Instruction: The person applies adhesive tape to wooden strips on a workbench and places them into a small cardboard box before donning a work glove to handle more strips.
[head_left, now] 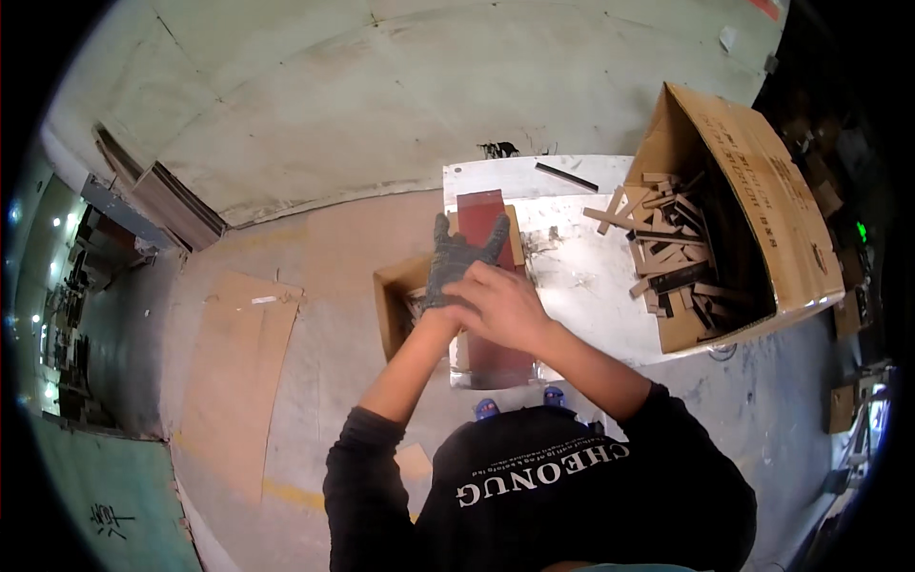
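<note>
My left hand (452,259) wears a dark grey work glove (441,277), its fingers spread and pointing away from me. Across the back of it lies my bare right hand (507,307), its fingers bent onto the glove near the wrist and seeming to grip it. Beneath both hands is a long dark red board (498,360), partly covered by them. Under the board's right side shows a tan piece (516,238). All of this rests on a white worktable (583,296).
At the right, a large cardboard box (782,214) lies on its side, with many thin brown and black strips (672,250) spilling out. A black strip (566,177) lies at the table's back. An open carton (391,324) stands left of the table. A flat cardboard sheet (233,372) covers some floor.
</note>
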The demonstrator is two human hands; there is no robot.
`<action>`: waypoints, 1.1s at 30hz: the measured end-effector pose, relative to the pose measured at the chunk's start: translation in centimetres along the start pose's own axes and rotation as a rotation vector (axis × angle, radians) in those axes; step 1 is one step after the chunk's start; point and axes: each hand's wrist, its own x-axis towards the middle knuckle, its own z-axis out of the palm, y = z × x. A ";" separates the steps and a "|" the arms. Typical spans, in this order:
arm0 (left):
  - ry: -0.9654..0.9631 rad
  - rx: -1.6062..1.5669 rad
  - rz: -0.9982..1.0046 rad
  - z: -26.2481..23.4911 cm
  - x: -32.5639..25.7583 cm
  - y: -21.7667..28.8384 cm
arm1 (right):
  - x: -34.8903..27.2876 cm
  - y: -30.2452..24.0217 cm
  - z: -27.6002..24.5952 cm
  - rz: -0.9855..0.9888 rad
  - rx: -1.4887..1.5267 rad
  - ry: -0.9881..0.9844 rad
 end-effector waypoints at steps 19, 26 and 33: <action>-0.015 -0.132 0.048 1.1 0.7 -0.1 | 2.8 2.2 -1.0 -0.141 -0.183 -0.076; 0.001 -0.141 0.060 2.0 0.9 0.9 | 1.8 0.7 3.7 -0.060 0.047 -0.116; 0.018 -0.570 -0.105 4.8 0.7 -0.8 | -0.2 -1.4 4.7 -0.161 0.188 -0.094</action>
